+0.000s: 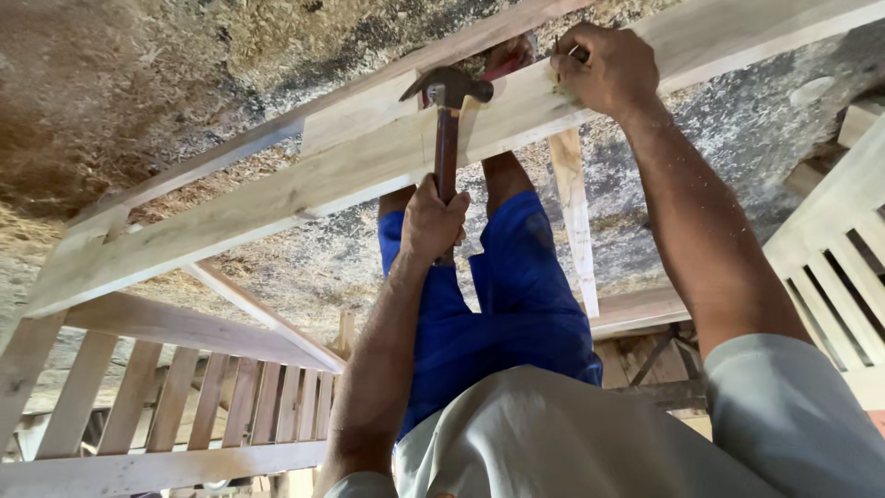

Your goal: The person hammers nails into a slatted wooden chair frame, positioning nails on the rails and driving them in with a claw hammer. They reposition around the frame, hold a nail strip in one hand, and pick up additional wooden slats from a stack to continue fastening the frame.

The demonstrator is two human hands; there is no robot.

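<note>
Left hand (431,221) fisted around claw hammer (448,120) handle, head up at 12 o'clock, resting against pale wooden plank (350,161) running diagonally across frame. Right hand (604,66) at 1 o'clock, fingers pinched on small nail (572,51) at plank's upper edge. Slatted wooden frames (230,397) at 7 and 3 o'clock; sawdust-covered floor (138,83) beyond.

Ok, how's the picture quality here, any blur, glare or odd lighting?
Head view: soft, even daylight, no glare; hammer and planks fairly sharp; left hand grips the handle, right hand is on the plank; wide lens stretches the edges, and the frame looks upside down.
</note>
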